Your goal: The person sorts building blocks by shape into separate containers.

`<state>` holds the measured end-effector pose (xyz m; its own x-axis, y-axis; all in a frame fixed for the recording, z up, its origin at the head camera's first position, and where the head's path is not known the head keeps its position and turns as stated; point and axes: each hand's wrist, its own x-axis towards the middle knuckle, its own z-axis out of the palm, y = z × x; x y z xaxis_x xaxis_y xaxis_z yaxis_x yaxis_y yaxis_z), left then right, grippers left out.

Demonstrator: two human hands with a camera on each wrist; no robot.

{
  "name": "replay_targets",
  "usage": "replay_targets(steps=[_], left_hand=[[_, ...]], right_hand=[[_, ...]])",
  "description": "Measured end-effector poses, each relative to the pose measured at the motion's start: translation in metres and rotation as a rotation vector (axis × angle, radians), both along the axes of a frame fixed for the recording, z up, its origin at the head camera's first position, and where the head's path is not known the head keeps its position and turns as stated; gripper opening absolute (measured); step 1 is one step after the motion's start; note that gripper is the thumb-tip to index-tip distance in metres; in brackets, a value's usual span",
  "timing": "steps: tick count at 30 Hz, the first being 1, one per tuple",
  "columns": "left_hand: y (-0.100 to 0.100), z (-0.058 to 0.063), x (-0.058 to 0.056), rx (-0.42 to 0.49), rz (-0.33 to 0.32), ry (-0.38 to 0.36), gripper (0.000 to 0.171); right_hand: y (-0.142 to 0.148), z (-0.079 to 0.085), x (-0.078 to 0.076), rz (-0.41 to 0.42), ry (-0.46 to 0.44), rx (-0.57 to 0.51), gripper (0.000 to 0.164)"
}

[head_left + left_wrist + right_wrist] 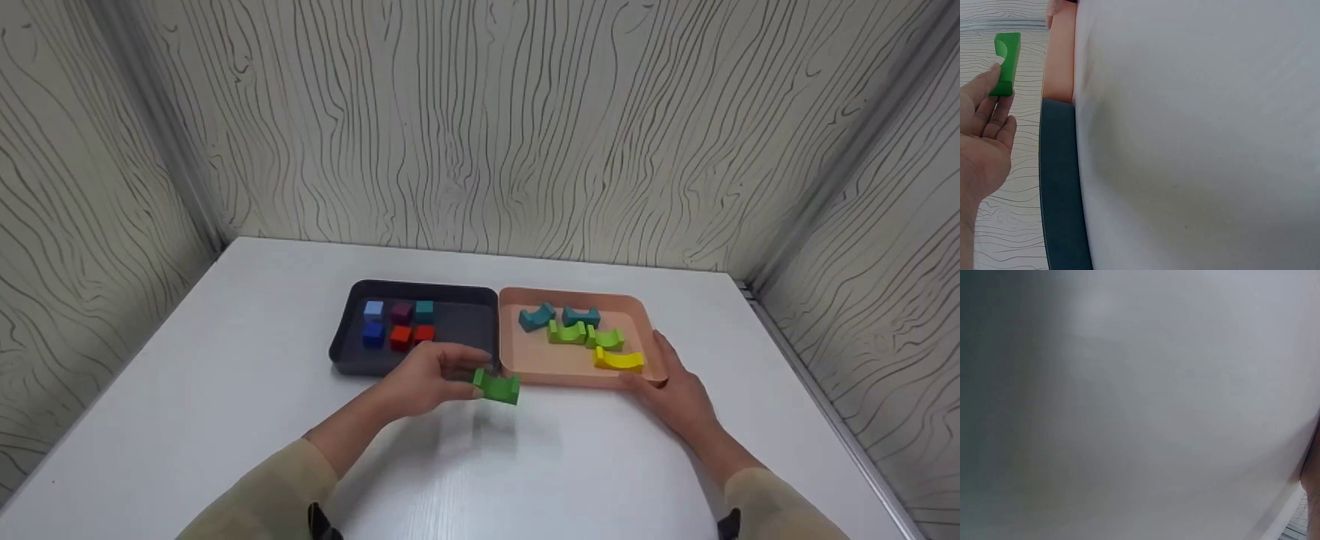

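Observation:
My left hand [420, 381] pinches a green bridge-shaped toy block [498, 387] by one end, in the air just in front of where the two trays meet. The left wrist view shows the same green block [1008, 63] between thumb and fingers. At the front right corner of the pink tray [555, 373], my right hand [679, 394] holds the rim, thumb at the front and fingers along the side. Inside that tray lie two teal, two lime-green and one yellow curved block [619, 360]. The right wrist view shows little beyond a blurred white surface and some skin.
A dark tray [420, 288] adjoins the pink one on the left. It holds several small cubes, among them a light blue cube [373, 311] and a red cube [400, 338]. Wood-patterned panels [480, 135] enclose the white table [247, 360] at the back and sides.

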<state>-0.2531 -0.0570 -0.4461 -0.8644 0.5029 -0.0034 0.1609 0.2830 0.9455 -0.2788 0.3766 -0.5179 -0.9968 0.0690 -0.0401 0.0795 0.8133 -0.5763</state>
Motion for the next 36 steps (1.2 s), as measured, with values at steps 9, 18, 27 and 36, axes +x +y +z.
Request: replay_targets(steps=[9, 18, 27, 36], left_hand=[[0.021, 0.016, -0.02, 0.031, 0.011, 0.043, 0.044], [0.062, 0.025, -0.043, 0.113, 0.024, 0.043, 0.045], [0.098, 0.02, -0.061, 0.065, 0.041, 0.08, 0.045], [0.121, 0.007, -0.077, -0.002, 0.053, 0.142, 0.044]], right_hand=[[0.006, 0.002, 0.0, -0.011, 0.0, -0.002, 0.125], [0.006, 0.001, 0.003, -0.009, 0.012, -0.005, 0.12], [0.002, 0.003, 0.003, -0.009, 0.011, -0.009, 0.119], [-0.001, 0.002, 0.003, -0.003, 0.015, -0.021, 0.12]])
